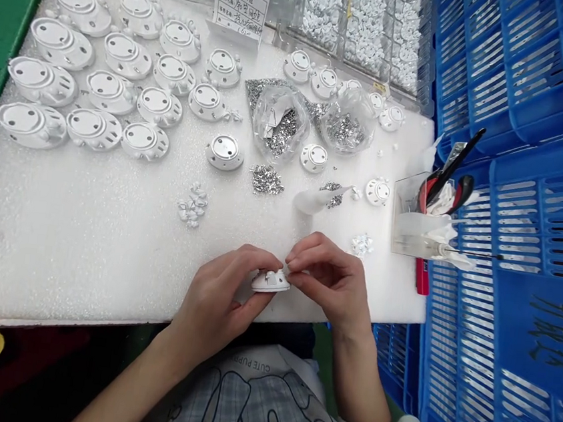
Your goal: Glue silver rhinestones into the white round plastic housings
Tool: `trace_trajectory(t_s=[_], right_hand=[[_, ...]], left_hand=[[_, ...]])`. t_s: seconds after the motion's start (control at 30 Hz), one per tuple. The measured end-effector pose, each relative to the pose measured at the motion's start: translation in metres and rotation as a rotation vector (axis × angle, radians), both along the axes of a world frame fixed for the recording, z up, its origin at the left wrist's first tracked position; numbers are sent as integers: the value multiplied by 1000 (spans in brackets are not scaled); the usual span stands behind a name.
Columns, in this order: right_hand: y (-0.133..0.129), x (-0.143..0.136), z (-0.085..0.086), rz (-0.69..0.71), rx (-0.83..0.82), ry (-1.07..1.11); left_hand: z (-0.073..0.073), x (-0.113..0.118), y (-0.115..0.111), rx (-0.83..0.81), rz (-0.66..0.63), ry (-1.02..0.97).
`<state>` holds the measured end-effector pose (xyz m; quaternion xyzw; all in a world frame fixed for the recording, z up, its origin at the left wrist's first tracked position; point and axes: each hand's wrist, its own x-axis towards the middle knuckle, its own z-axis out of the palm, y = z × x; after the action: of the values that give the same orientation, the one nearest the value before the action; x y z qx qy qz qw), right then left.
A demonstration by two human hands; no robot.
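Between thumb and fingers, my left hand point(226, 286) grips a small white oval plastic part point(270, 282), held just above the front of the foam-topped table. My right hand point(332, 273) is closed in a pinch at the right side of that part; whatever sits between its fingertips is too small to make out. Beyond my hands stands a white squeeze bottle point(310, 202) with a narrow tip. Small white pieces lie in one pile point(193, 206) to the left and another pile point(361, 245) to the right. Shiny metal bits form a heap point(266, 180) farther back.
Rows of white oval parts point(107, 91) cover the back left. Two open plastic bags point(281, 127) hold metal bits. A paper label point(240, 6) and a compartment tray point(361, 25) stand behind. At right are a clear tool box point(406, 214) with pliers point(448, 181) and blue crates point(529, 197).
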<state>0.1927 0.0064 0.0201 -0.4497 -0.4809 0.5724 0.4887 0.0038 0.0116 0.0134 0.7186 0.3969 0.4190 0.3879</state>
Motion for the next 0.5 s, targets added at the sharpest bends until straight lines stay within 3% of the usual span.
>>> trace_trajectory(t_s=[0.5], right_hand=[[0, 2, -1, 42, 24, 10]], left_hand=[[3, -2, -1, -53, 29, 112]])
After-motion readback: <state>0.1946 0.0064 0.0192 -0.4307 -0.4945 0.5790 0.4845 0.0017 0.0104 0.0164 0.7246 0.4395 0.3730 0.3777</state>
